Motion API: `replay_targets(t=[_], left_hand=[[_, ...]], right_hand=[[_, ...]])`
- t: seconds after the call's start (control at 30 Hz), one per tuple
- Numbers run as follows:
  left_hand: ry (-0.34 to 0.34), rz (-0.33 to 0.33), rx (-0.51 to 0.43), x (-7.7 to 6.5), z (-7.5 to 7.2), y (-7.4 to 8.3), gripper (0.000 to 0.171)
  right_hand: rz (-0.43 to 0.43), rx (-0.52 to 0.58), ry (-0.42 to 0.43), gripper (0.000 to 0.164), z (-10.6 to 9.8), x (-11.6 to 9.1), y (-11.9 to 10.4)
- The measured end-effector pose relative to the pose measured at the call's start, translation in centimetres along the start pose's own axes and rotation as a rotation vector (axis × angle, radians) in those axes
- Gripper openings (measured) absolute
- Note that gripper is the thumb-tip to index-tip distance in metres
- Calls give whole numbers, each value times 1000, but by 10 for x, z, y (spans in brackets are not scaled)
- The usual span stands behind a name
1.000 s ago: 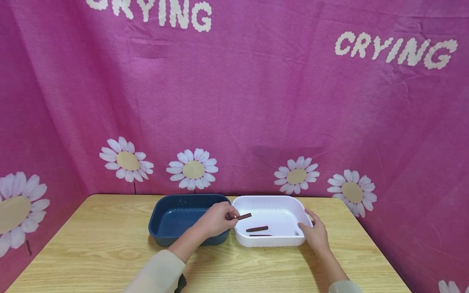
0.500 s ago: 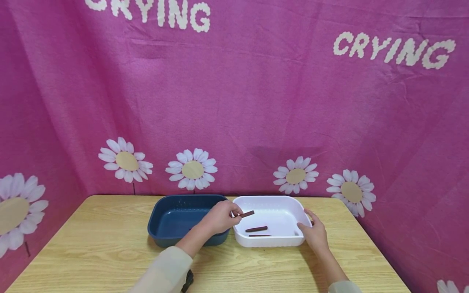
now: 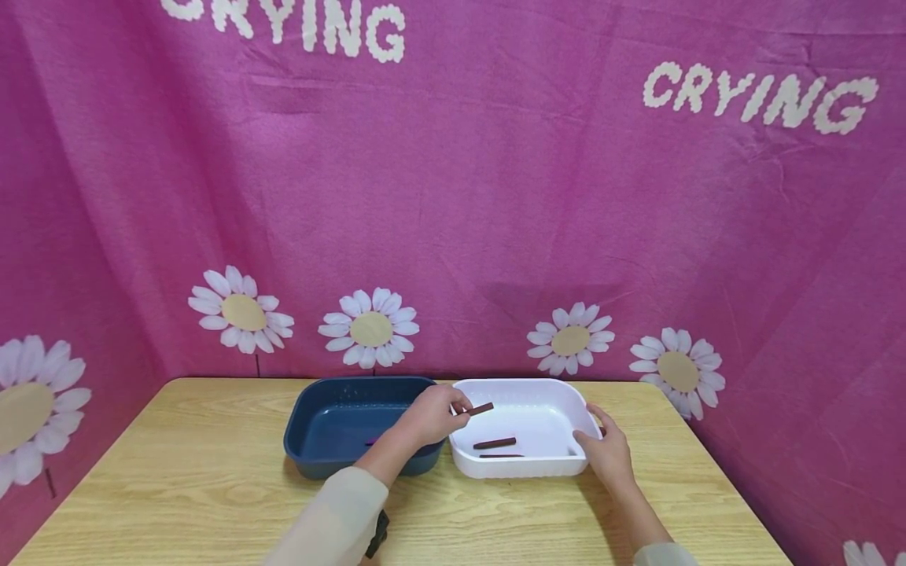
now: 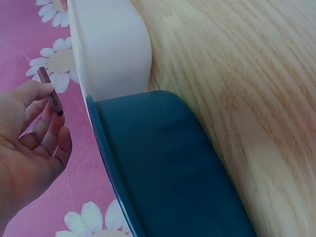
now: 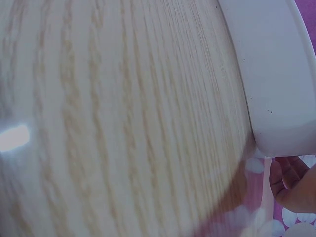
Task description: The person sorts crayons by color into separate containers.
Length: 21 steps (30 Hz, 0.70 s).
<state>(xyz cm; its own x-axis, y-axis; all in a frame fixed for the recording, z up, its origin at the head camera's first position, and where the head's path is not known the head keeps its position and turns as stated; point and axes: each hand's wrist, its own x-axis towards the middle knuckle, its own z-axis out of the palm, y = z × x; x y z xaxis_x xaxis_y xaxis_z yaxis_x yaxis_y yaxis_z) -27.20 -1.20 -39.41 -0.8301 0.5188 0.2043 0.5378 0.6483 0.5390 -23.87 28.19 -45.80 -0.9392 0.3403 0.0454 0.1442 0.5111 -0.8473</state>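
Note:
In the head view my left hand (image 3: pixel 433 415) pinches a dark brown crayon (image 3: pixel 483 409) between thumb and fingers, above where the two trays meet. The left wrist view shows this crayon (image 4: pixel 50 91) held up at a slant, its darker end down. Two more brown sticks, a crayon (image 3: pixel 494 443) and a thinner-looking one (image 3: pixel 501 456), lie inside the white tray (image 3: pixel 520 467). My right hand (image 3: pixel 607 448) grips that tray's right wall, thumb over the rim and fingers outside. A small purple thing (image 3: pixel 371 442) shows in the dark blue tray (image 3: pixel 300 464), partly hidden by my left forearm.
Both trays stand side by side on a wooden table (image 3: pixel 212 472). Close behind hangs a pink cloth (image 3: pixel 460 196) with daisies and lettering. A black band (image 3: pixel 378 534) shows below my left sleeve.
My left hand has shifted slightly right and up, carrying the brown crayon with it. The purple thing in the blue tray has come into view. My right hand stays on the white tray.

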Motion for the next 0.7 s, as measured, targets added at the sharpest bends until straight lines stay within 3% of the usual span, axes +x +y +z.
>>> replay_targets(t=[0.37, 0.7], left_hand=[[0, -22, -54, 8, 10, 1, 13], [26, -1, -33, 14, 21, 1, 13]], right_hand=[[6, 6, -2, 59, -1, 0, 1], [10, 8, -5, 59, 1, 1, 1]])
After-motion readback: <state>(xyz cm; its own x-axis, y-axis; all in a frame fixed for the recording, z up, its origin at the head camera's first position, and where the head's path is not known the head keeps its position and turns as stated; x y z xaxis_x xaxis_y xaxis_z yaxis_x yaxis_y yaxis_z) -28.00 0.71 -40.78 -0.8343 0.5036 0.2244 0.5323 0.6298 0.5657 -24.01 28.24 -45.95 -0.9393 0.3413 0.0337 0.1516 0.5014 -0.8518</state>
